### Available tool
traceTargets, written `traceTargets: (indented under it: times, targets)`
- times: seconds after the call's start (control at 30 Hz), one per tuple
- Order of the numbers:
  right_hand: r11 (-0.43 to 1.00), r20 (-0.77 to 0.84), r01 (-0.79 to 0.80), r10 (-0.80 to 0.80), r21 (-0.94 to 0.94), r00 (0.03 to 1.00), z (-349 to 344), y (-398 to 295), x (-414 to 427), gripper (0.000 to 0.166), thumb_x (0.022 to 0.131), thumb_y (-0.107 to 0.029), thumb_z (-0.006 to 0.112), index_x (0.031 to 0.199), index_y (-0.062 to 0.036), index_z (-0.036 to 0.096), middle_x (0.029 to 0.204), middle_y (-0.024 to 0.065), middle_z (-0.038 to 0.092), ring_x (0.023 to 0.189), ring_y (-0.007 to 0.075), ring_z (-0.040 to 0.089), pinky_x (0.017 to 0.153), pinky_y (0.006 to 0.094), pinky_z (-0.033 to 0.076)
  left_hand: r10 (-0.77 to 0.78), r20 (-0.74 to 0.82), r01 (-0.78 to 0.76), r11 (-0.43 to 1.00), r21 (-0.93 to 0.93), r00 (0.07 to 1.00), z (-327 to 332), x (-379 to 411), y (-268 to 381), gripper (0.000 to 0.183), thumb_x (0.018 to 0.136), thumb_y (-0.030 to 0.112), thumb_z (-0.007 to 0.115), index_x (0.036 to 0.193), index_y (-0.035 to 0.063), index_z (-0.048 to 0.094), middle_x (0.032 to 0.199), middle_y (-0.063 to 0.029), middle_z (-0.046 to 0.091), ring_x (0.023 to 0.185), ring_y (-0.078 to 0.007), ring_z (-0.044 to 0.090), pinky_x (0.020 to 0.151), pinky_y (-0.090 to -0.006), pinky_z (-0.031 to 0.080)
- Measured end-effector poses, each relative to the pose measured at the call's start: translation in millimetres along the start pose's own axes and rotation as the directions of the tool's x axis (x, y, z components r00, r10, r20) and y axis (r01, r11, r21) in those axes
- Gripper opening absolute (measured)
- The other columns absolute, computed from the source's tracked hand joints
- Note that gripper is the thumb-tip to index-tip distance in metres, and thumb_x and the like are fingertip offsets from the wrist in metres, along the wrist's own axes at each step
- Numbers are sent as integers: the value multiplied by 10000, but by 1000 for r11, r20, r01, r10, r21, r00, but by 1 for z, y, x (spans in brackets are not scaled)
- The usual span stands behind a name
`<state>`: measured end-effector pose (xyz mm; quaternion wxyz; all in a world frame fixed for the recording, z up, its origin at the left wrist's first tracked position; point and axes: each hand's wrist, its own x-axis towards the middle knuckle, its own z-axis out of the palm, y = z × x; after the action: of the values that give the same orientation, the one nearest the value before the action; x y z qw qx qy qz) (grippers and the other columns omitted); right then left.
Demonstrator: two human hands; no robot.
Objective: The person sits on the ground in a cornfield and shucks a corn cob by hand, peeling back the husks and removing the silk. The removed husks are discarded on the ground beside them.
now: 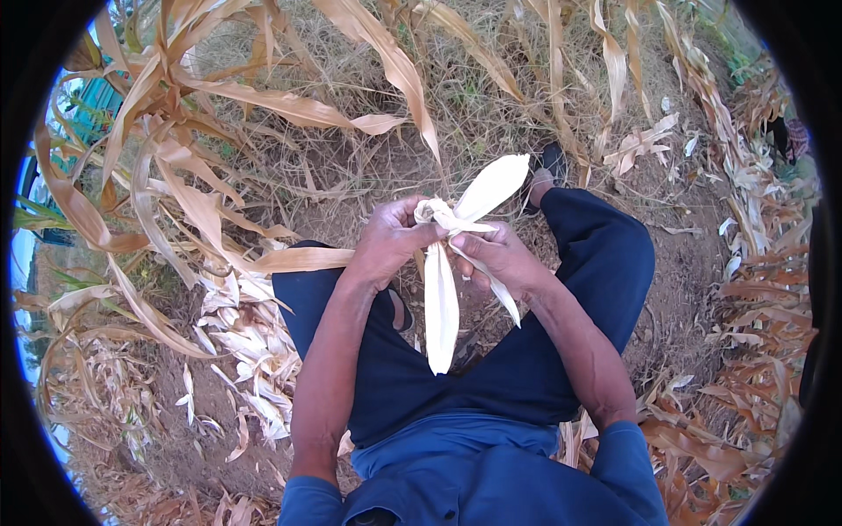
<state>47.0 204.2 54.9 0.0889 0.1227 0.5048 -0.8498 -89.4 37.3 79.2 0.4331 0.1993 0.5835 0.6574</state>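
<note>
Pale dry corn husks (441, 315) are gripped between both hands above my lap. My left hand (393, 238) pinches them with its thumb just below a twisted, knot-like bunch (434, 210). On the other side, my right hand (495, 258) holds the husks between thumb and fingers, close to the left fingertips. One broad husk leaf (493, 187) sticks out up and to the right. Another hangs down between my thighs, and a narrower strip (500, 292) slants below the right hand. Whether a cob is inside the bunch cannot be seen.
Dry standing corn stalks and leaves (191, 131) rise at the left and front. A heap of stripped husks (253, 348) lies by my left leg. More dry stalks (756, 368) lie along the right. A teal vehicle-like object (95, 108) shows at the far left.
</note>
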Motion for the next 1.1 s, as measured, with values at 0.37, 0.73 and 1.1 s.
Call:
traceTargets:
  times: [0.37, 0.73, 1.1]
  targets:
    - [509, -154, 126, -471, -851, 868, 7, 7, 5, 244, 972, -180, 630, 1063, 27, 722, 669, 119, 662, 548, 166, 608, 559, 361, 491, -59, -90, 65, 996, 64, 994, 7, 5, -10, 357, 903, 112, 778, 1221, -15, 675, 1020, -41, 723, 858, -82, 659, 761, -242, 525]
    - [549, -172, 132, -467, -825, 868, 6, 4, 2, 263, 949, -206, 642, 1060, 14, 733, 725, 196, 687, 592, 322, 653, 581, 414, 513, 8, -33, -6, 997, 72, 999, 9, 7, -15, 347, 882, 123, 799, 1180, -14, 685, 1022, -49, 722, 887, -83, 653, 786, -249, 518]
    - [137, -1, 94, -569, -986, 823, 13, 9, 1, 223, 955, -231, 658, 1019, -25, 713, 800, 187, 698, 669, 370, 691, 601, 464, 537, 34, -166, -22, 997, 74, 986, 17, 6, -21, 231, 876, 65, 753, 1086, -17, 702, 940, -49, 730, 812, -95, 671, 735, -260, 535]
